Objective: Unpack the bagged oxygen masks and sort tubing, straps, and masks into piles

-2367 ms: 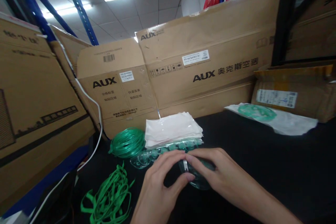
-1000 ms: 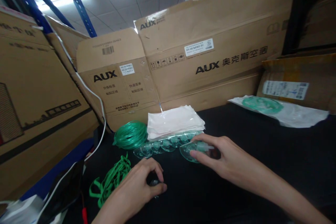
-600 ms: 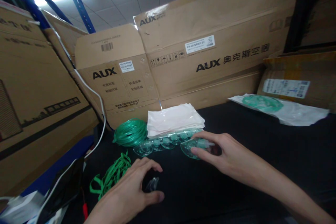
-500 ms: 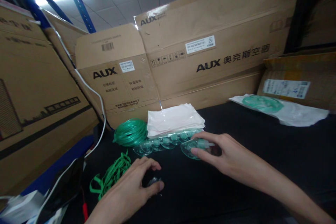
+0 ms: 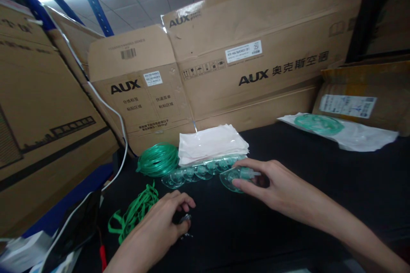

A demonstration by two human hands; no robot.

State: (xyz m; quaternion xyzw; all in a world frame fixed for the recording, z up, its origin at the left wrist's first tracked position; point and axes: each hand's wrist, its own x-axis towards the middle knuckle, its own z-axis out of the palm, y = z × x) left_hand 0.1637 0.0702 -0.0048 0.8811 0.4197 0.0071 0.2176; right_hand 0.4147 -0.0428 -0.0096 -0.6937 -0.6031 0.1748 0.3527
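My right hand [image 5: 261, 179] pinches a clear green oxygen mask [image 5: 229, 178] between thumb and fingers, just above the black tabletop. The mask lies sideways, its pale connector pointing toward my palm. My left hand [image 5: 163, 217] is low over the table, fingers curled and the thumb apart from them. Small shiny metal pieces [image 5: 186, 218] show around the left thumb, partly covered by it; their exact shape is too small to tell. Behind the hands lies a row of more clear green masks [image 5: 192, 173]. Left of my left hand is a heap of green elastic straps [image 5: 136, 211].
A coil of green tubing [image 5: 158, 158] sits beside a stack of white packets [image 5: 213, 145]. A white bag with green tubing [image 5: 361, 137] lies at right, before a carton [image 5: 347, 104]. Large cardboard panels [image 5: 218, 89] wall the back. A white cable [image 5: 123, 132] runs down the left.
The left thumb has drawn back to the left and closer to the fingers, uncovering more of the metal pieces. My right hand keeps the mask in almost the same place. The view has shifted slightly.
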